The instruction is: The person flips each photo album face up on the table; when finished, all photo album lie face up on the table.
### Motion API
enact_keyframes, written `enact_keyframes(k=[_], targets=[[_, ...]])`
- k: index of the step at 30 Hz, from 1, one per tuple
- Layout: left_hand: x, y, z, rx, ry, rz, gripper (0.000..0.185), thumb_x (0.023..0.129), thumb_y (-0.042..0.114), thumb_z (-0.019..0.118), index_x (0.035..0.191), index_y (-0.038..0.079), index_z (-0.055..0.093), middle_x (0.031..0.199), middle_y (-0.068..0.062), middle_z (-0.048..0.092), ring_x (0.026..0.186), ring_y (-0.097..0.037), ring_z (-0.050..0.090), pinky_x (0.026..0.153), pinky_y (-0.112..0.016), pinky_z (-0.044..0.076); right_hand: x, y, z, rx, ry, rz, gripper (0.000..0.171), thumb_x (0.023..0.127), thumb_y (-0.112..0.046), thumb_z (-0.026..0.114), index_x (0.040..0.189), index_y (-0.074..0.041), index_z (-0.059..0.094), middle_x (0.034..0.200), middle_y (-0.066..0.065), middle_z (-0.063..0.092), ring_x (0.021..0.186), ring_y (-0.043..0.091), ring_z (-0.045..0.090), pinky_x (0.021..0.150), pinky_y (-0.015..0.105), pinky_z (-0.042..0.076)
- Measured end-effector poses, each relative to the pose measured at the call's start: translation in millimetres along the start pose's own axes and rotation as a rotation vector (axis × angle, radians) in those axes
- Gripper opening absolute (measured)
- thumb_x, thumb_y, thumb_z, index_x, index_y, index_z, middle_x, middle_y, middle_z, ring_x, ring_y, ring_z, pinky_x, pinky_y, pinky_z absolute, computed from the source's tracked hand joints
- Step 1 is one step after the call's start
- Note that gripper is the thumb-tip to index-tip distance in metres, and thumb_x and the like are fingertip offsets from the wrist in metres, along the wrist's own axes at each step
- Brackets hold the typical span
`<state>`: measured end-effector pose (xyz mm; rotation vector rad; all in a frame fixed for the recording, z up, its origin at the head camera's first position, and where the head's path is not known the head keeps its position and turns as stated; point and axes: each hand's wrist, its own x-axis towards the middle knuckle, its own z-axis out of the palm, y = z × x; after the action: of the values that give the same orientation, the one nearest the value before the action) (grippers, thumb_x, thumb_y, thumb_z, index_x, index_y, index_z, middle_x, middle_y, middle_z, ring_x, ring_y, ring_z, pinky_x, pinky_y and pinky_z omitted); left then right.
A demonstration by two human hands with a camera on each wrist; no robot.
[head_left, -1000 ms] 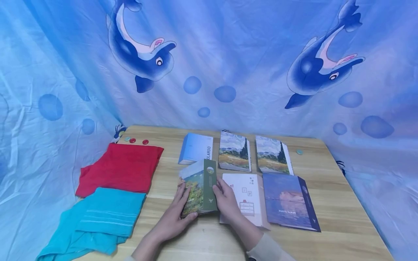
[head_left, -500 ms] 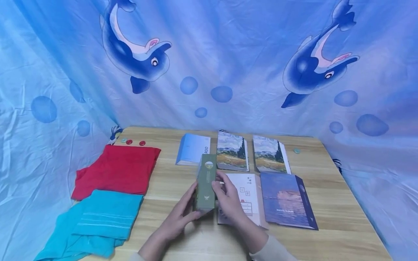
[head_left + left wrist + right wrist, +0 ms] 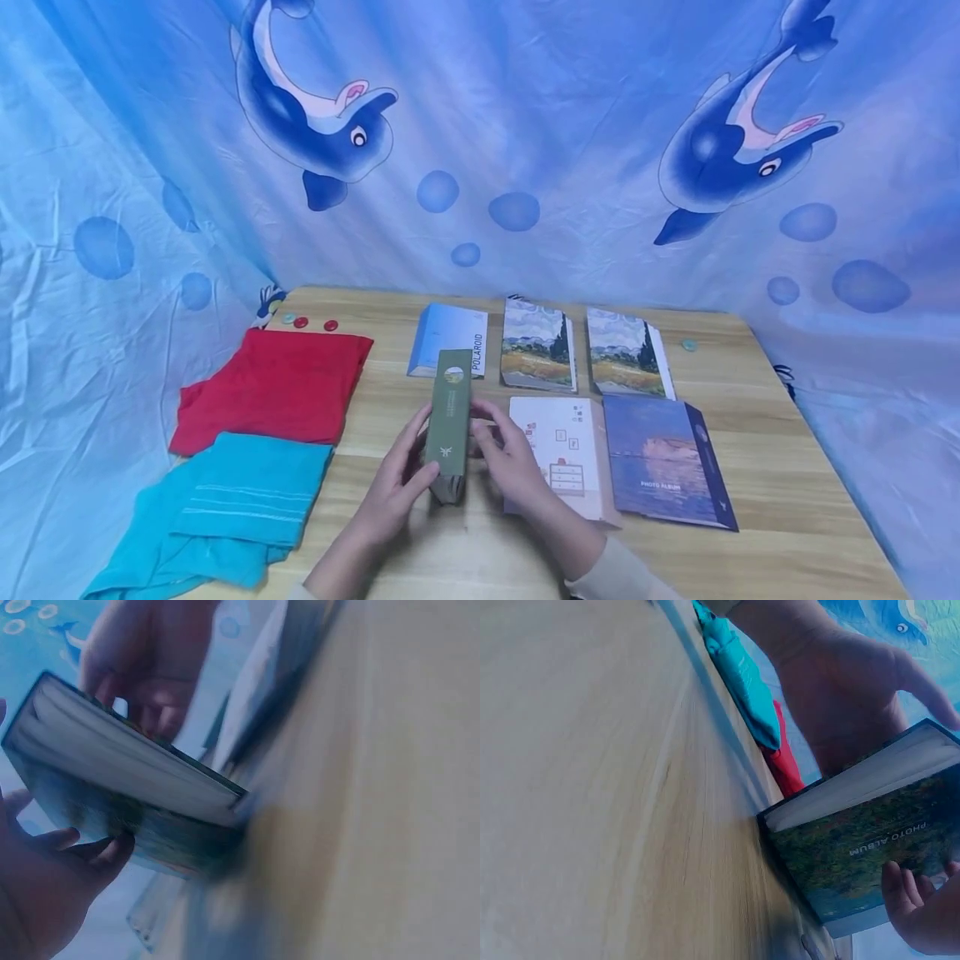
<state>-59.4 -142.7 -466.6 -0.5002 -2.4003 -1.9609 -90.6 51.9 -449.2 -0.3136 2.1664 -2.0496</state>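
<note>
A thick photo album (image 3: 450, 417) with a green spine stands upright between my two hands, spine facing up. My left hand (image 3: 393, 483) holds its left cover, thumb at the near end of the spine. From the other side, my right hand (image 3: 517, 467) holds it with bent fingers against the right cover. In the right wrist view, the leafy cover (image 3: 870, 847) reads PHOTO ALBUM and its lower edge is right at the table. White page edges (image 3: 127, 761) show between the covers in the left wrist view.
A white album (image 3: 570, 467) and purple-blue album (image 3: 656, 458) lie right of my hands. Behind are a blue POLAROID album (image 3: 450, 333) and two landscape-painted albums (image 3: 536, 346). Folded red cloth (image 3: 277, 383) and teal cloth (image 3: 247, 492) lie left. Small discs (image 3: 331, 325) sit along the table's back.
The album has turned from showing its leafy cover to standing spine-up, and has shifted slightly left. My right thumb has come off the spine; my left thumb now lies at its near end.
</note>
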Motion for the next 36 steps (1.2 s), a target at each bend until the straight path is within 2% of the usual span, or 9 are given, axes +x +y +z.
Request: enact_keyframes(k=[3,7,12,17,23,26,29,32,36], targets=[[1.1,7.4,-2.5,0.086,0.046,-0.012,0.071,0.102,0.023,0.057,0.163,0.029,0.022,0.168,-0.007,0.018,0.147,-0.042,0.027,0.11,-0.068,0.03,0.5,3.6,4.7,0.014,-0.03,0.027,0.047,0.103,-0.019,0.058,0.148,-0.012,0.048,0.145,0.015,0.051,0.118,0.033,0.062,0.089,0.05,0.058],[2.5,13.4,-9.0,0.205,0.104,-0.013,0.075,0.099,0.029,0.063,0.162,0.023,0.024,0.169,-0.004,0.012,0.151,-0.036,0.019,0.108,-0.07,0.033,3.4,9.8,9.2,-0.034,-0.062,0.056,0.056,0.1,-0.024,0.064,0.15,-0.009,0.045,0.149,0.019,0.048,0.131,0.04,0.053,0.101,0.052,0.051],[1.2,11.4,-23.3,0.236,0.176,-0.012,0.071,0.099,0.024,0.062,0.16,0.012,0.03,0.168,-0.008,0.017,0.151,-0.038,0.018,0.11,-0.073,0.027,5.6,18.8,12.3,-0.116,-0.095,0.112,0.067,0.1,-0.032,0.064,0.153,-0.001,0.038,0.153,0.026,0.042,0.14,0.043,0.041,0.114,0.053,0.037],[1.1,-1.1,-31.2,0.146,0.186,-0.051,0.066,0.102,0.018,0.056,0.16,0.004,0.027,0.166,-0.018,0.019,0.152,-0.043,0.012,0.116,-0.071,0.012,7.6,25.4,12.5,-0.087,-0.1,0.151,0.066,0.1,-0.032,0.064,0.152,-0.001,0.039,0.153,0.026,0.042,0.141,0.042,0.041,0.116,0.053,0.033],[10.9,-19.7,-36.5,-0.104,0.123,-0.194,0.066,0.106,0.023,0.047,0.162,0.005,0.016,0.168,-0.019,0.01,0.154,-0.04,0.004,0.121,-0.061,0.005,8.5,25.3,8.0,-0.088,-0.075,0.145,0.067,0.102,-0.032,0.061,0.154,0.001,0.034,0.156,0.028,0.036,0.145,0.043,0.034,0.118,0.054,0.027],[14.7,-25.7,-40.6,-0.152,0.102,-0.262,0.067,0.107,0.025,0.045,0.161,0.001,0.014,0.168,-0.02,0.007,0.154,-0.038,0.001,0.123,-0.058,0.003,7.4,24.4,5.9,-0.107,-0.071,0.146,0.064,0.102,-0.032,0.06,0.153,0.0,0.037,0.157,0.029,0.034,0.146,0.044,0.031,0.119,0.056,0.024],[16.8,-27.2,-44.4,-0.102,0.098,-0.324,0.071,0.106,0.03,0.047,0.162,0.002,0.013,0.168,-0.019,0.007,0.154,-0.036,0.0,0.123,-0.055,0.003,7.5,24.1,4.5,-0.121,-0.061,0.159,0.061,0.102,-0.034,0.06,0.152,-0.003,0.042,0.156,0.027,0.037,0.145,0.045,0.033,0.118,0.058,0.025],[19.4,-25.8,-46.6,0.016,0.098,-0.374,0.079,0.104,0.04,0.053,0.163,0.006,0.013,0.169,-0.017,0.009,0.155,-0.035,0.002,0.124,-0.055,0.007,10.0,24.2,1.4,-0.126,-0.044,0.167,0.059,0.102,-0.035,0.06,0.15,-0.005,0.045,0.155,0.026,0.039,0.144,0.044,0.035,0.118,0.058,0.026],[21.5,-22.7,-48.4,0.207,0.104,-0.372,0.084,0.1,0.049,0.059,0.163,0.01,0.018,0.168,-0.015,0.015,0.154,-0.036,0.009,0.122,-0.057,0.017,12.4,22.5,-7.2,-0.12,-0.016,0.171,0.059,0.102,-0.036,0.06,0.15,-0.005,0.045,0.155,0.022,0.042,0.144,0.042,0.037,0.118,0.057,0.027]])
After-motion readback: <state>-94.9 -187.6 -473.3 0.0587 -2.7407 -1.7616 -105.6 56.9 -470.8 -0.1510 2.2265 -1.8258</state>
